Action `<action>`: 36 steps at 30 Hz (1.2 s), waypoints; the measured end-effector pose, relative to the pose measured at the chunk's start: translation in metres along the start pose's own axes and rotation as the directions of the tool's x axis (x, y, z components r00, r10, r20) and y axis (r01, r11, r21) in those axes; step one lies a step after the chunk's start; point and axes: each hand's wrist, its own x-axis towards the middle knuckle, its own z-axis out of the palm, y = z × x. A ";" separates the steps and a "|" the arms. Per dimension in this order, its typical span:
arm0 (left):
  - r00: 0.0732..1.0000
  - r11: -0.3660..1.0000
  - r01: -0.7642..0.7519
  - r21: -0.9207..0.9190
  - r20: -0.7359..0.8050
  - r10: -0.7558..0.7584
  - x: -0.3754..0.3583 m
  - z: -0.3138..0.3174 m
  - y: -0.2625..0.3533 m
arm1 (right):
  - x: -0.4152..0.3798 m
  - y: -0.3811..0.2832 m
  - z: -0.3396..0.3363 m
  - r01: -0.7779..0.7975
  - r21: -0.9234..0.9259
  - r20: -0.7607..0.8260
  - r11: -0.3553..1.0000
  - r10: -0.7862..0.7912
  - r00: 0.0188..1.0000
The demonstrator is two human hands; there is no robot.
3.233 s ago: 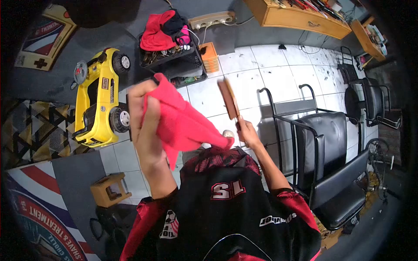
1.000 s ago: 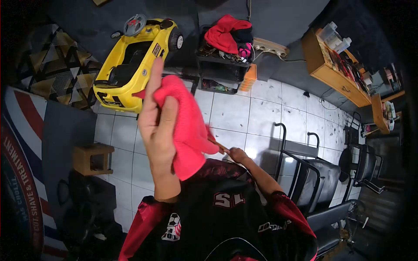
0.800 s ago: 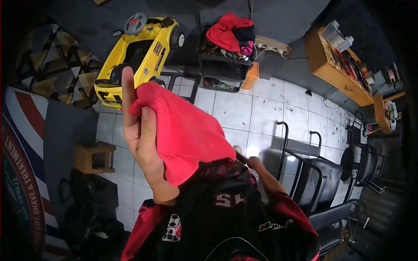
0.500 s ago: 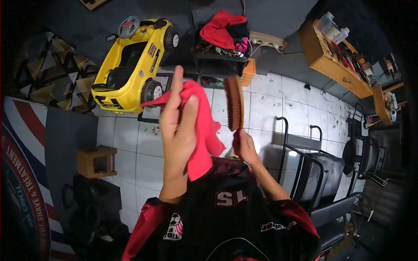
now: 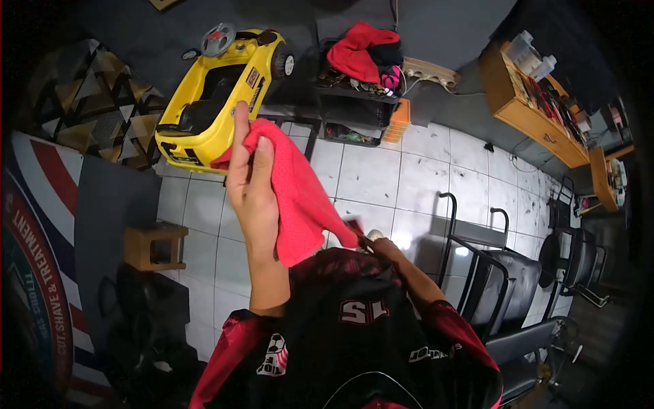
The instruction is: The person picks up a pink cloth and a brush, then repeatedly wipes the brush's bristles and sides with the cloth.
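Note:
My left hand (image 5: 255, 187) is raised in front of my body, holding a red cloth (image 5: 300, 198) between the thumb and fingers. The cloth hangs down to the right, its lower corner close to my right hand (image 5: 388, 250). That hand is low near my waist, closed on the handle of a brush (image 5: 357, 228). Only a small dark part of the brush shows beside the cloth's corner; I cannot make out its bristles now, nor whether it touches the cloth.
A yellow toy car (image 5: 211, 102) stands ahead to the left, near a small brown stool (image 5: 155, 247). A black shelf (image 5: 354, 112) holds red and dark cloth. Black metal-framed chairs (image 5: 504, 279) are at right, below a wooden wall cabinet (image 5: 531, 102). White tiles (image 5: 429, 163) cover the floor.
My right hand has come down and turned, so the brush, upright with bristles showing before, is now low and mostly out of sight. My left hand has shifted slightly left with the cloth.

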 end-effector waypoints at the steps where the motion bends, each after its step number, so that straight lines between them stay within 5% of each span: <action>1: 1.000 1.000 0.001 0.012 -0.013 -0.001 -0.001 0.000 -0.002 | 0.002 0.013 0.013 -0.063 -0.007 0.080 0.998 0.063 0.995; 4: 0.998 0.998 0.056 0.014 0.013 -0.056 -0.006 0.004 -0.003 | 0.010 0.019 0.019 -0.305 0.053 -0.177 0.951 0.310 0.934; 5: 0.997 0.998 0.052 0.034 0.056 -0.054 -0.007 0.005 -0.003 | 0.006 0.001 -0.007 -0.193 0.112 -0.375 0.975 0.221 0.900; 6: 0.993 0.997 0.050 0.052 0.102 -0.055 -0.008 0.006 -0.003 | -0.002 -0.041 -0.063 -0.272 0.266 -0.446 0.925 0.368 0.816; 7: 0.988 0.996 0.072 0.053 0.133 -0.078 -0.008 0.002 -0.009 | -0.017 -0.080 -0.118 -0.141 0.530 -0.438 0.836 0.412 0.799; 9: 0.985 0.993 0.081 0.081 0.147 -0.092 -0.011 0.008 -0.013 | -0.043 -0.148 -0.196 0.253 0.852 -0.446 0.457 0.383 0.809; 10: 0.983 0.991 0.086 0.099 0.153 -0.101 -0.014 0.011 -0.016 | -0.064 -0.182 -0.233 0.313 0.941 -0.339 0.133 0.330 0.881; 11: 0.982 0.992 0.080 0.094 0.163 -0.095 -0.016 0.014 -0.019 | -0.077 -0.198 -0.250 0.350 0.927 -0.374 0.131 0.299 0.878; 12: 0.980 0.990 0.041 0.134 0.185 -0.066 -0.016 0.015 -0.023 | -0.096 -0.232 -0.275 0.334 0.942 -0.306 -0.025 0.340 0.889; 14: 0.972 0.977 -0.044 0.208 0.234 -0.006 -0.016 0.018 -0.031 | -0.102 -0.247 -0.278 0.433 0.871 -0.467 0.230 0.117 0.877; 19: 0.987 0.992 -0.050 0.116 0.156 0.032 -0.011 0.031 -0.023 | -0.044 -0.208 -0.208 0.298 0.571 -0.449 0.765 -0.014 0.894; 20: 0.989 0.996 -0.065 0.060 0.137 0.056 -0.008 0.034 -0.018 | -0.028 -0.190 -0.189 0.259 0.463 -0.421 0.848 -0.047 0.906; 22: 0.992 0.995 -0.087 -0.043 0.086 0.090 -0.003 0.032 -0.009 | -0.002 -0.146 -0.143 -0.060 0.212 -0.051 0.975 0.072 0.996; 26: 0.986 0.984 -0.163 -0.070 -0.054 0.159 0.005 0.011 0.009 | 0.001 -0.051 -0.046 0.042 -0.045 0.070 0.998 -0.039 0.997; 29: 0.985 0.992 -0.114 -0.053 -0.139 0.106 0.009 -0.002 0.014 | -0.010 -0.015 0.001 -0.166 -0.021 0.113 0.986 0.167 0.979; 31: 0.981 0.995 -0.097 -0.020 -0.172 0.093 0.004 0.000 0.019 | -0.005 -0.003 0.018 -0.277 0.031 -0.056 0.960 0.278 0.959; 32: 0.981 0.994 -0.106 0.013 -0.163 0.107 0.002 0.001 0.016 | -0.008 -0.016 0.004 -0.325 0.064 -0.138 0.944 0.331 0.934; 34: 0.982 0.990 -0.120 0.073 -0.139 0.129 0.000 0.001 0.006 | -0.026 -0.077 -0.086 -0.144 0.330 -0.423 0.933 0.282 0.861; 35: 0.993 0.992 -0.080 0.100 -0.073 0.087 -0.001 0.000 0.004 | -0.024 -0.102 -0.118 -0.155 0.452 -0.458 0.879 0.377 0.805; 36: 0.999 0.997 -0.032 0.072 -0.034 0.035 -0.006 0.005 0.004 | -0.034 -0.138 -0.165 0.009 0.660 -0.469 0.751 0.403 0.786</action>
